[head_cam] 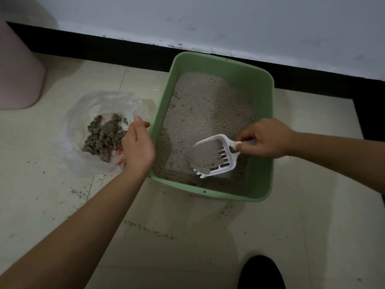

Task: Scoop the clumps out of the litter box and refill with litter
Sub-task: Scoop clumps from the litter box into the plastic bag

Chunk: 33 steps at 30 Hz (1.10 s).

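A green litter box (260, 84) stands on the floor against the wall, holding pale grey litter (206, 109). My right hand (266, 140) grips the handle of a white slotted scoop (227, 163), which is tilted over the box's near end and loaded with litter. My left hand (138, 142) hovers at the box's left rim, fingers loosely curled, holding nothing that I can see. Left of the box lies a clear plastic bag (87, 105) spread open, with a pile of dark grey clumps (104, 136) on it.
A pink bin (18, 74) stands at the far left. A black baseboard (104, 46) runs along the wall. Spilled litter grains (150, 229) dot the tiled floor in front of the box. A dark shoe tip (261, 272) shows at the bottom.
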Motion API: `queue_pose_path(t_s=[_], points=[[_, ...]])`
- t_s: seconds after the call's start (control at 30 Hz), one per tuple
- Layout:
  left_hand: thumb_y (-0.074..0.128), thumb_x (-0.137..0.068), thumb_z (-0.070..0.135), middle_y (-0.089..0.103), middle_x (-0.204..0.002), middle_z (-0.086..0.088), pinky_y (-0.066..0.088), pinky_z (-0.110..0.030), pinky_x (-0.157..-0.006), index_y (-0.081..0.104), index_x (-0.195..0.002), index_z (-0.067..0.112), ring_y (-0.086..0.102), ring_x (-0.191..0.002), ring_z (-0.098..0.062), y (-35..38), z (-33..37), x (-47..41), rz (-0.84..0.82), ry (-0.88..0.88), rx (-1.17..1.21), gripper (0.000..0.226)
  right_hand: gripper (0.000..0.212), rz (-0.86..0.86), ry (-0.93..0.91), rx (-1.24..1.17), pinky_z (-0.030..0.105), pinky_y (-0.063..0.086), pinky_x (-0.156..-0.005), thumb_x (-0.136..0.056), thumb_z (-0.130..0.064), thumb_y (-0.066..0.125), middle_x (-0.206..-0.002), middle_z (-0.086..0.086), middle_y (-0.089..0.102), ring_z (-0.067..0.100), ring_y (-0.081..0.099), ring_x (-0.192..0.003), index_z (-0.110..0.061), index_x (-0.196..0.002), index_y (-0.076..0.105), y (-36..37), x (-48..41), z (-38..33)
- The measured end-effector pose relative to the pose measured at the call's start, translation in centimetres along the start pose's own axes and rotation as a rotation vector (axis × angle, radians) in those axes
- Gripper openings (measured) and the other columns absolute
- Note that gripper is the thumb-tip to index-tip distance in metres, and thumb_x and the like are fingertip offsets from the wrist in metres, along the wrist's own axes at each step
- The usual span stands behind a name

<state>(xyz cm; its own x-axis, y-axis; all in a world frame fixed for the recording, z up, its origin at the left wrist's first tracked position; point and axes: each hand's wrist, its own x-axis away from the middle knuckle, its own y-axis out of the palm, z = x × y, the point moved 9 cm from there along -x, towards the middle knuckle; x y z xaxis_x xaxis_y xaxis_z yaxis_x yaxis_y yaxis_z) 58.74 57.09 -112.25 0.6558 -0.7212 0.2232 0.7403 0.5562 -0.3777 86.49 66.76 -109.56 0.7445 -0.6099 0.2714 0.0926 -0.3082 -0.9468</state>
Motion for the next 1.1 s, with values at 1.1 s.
queue_pose_path(t_s=[1.1], points=[[0.026, -0.105, 0.038, 0.065, -0.105, -0.006, 0.041, -0.026, -0.081, 0.066, -0.111, 0.007, 0.058, -0.098, -0.018, 0.5, -0.5, -1.1, -0.021, 0.024, -0.03, 0.051, 0.076, -0.366, -0.338, 0.699, 0.024, 0.044, -0.051, -0.078, -0.086, 0.016, -0.066, -0.007, 0.053, 0.01, 0.052, -0.055, -0.021, -0.079, 0.056, 3.3, -3.7, -4.0]])
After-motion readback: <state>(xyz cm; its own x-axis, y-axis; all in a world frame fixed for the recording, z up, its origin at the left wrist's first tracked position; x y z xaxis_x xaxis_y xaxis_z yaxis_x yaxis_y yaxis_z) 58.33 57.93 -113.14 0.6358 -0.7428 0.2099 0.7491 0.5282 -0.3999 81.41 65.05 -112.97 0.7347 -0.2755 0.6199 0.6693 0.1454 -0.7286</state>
